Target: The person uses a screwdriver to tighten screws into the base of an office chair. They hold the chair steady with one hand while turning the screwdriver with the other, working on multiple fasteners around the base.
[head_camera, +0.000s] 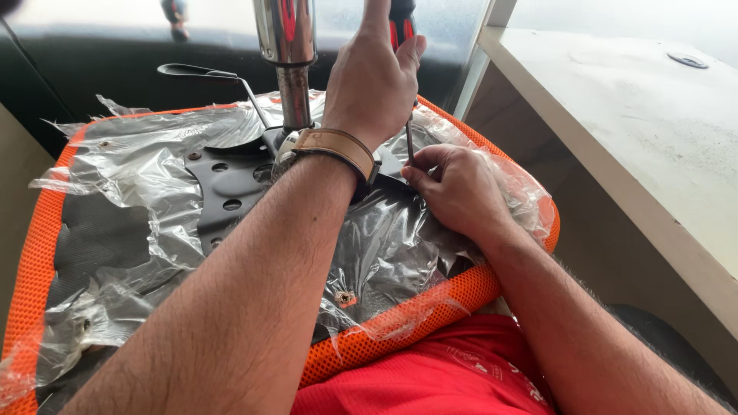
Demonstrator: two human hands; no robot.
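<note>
Left hand [373, 84] grip closed around screwdriver [405, 92] handle, shaft vertical. Right hand [457, 188] fingers pinch shaft tip at black metal plate [231, 184] on upturned orange seat [415, 315], near seat's far right edge.

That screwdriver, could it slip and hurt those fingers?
It might. The right hand pinches close beside the screwdriver shaft near its tip, so a slip under the left hand could jab those fingers. The loose plastic wrap could also snag under the tip or hide the hole.
</note>
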